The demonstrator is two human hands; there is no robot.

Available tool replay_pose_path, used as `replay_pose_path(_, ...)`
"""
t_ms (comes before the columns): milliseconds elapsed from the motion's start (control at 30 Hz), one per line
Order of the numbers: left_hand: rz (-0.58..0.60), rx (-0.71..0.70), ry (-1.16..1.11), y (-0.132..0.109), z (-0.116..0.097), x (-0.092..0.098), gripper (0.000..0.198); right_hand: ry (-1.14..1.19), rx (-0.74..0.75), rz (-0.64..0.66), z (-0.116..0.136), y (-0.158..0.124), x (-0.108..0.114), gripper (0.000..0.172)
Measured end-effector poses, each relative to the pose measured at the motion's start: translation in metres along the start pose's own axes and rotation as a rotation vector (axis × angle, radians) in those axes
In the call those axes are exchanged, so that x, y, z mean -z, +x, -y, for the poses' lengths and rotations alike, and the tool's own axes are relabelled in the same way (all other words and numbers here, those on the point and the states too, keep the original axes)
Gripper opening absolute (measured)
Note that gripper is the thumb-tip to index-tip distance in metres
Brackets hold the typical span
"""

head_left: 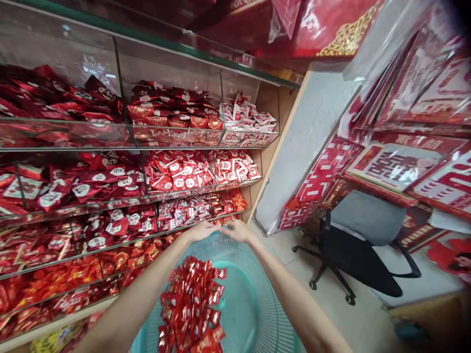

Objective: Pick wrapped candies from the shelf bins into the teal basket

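Note:
A large round turquoise plastic basket (270, 279) stands below me, with a pile of small red shiny wrapped candies (195, 294) on the left of its floor. Both my arms stretch over it to its far rim. There my left hand (202, 230) and my right hand (237, 229) lie close together, thumbs toward each other. They look closed over the rim, though most of the fingers are hidden on its far side. Just beyond them is a low shelf compartment of red packets (228, 201).
Shelves with clear dividers on the left hold red packets (114, 176) in several rows. A pale wall (290, 137) borders them. A grey and black swivel chair (360, 245) stands at the right, before stacked red printed goods (397, 162). A glass shelf edge (162, 41) runs overhead.

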State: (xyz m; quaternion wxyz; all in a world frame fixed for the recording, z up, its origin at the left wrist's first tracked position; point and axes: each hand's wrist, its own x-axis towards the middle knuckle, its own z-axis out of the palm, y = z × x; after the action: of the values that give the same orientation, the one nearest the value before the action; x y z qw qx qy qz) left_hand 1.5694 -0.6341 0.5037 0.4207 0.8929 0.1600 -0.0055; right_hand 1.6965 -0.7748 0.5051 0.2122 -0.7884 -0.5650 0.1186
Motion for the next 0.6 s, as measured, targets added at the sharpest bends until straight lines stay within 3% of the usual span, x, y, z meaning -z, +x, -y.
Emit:
replay_pose_path(167, -0.041, 0.034, 0.029, 0.01, 0.009, 0.002, 0.062, 0.016, -0.036, -0.024, -0.001, 0.003, 0.004, 0.036)
replay_pose_path(267, -0.043, 0.051, 0.044, 0.02, 0.009, 0.008, 0.063, 0.056, -0.036, -0.097, -0.007, -0.02, 0.022, 0.047)
replay_pose_path(367, -0.056, 0.049, 0.063, 0.024, 0.013, 0.017, 0.064, 0.135, -0.111, -0.318, -0.009, -0.083, 0.034, 0.062)
replay_pose_path(467, -0.074, 0.044, 0.077, 0.024, 0.023, 0.023, 0.063, 0.352, -0.443, -0.507, 0.004, -0.169, 0.016, 0.075)
replay_pose_path(533, -0.08, 0.043, 0.076, 0.025, 0.03, 0.025, 0.062, 0.669, -0.68, -0.484, 0.019, -0.218, -0.013, 0.082)
replay_pose_path(600, -0.08, 0.041, 0.066, 0.026, 0.035, 0.026, 0.06, 0.941, -0.834, -0.391, 0.033, -0.249, -0.043, 0.081)
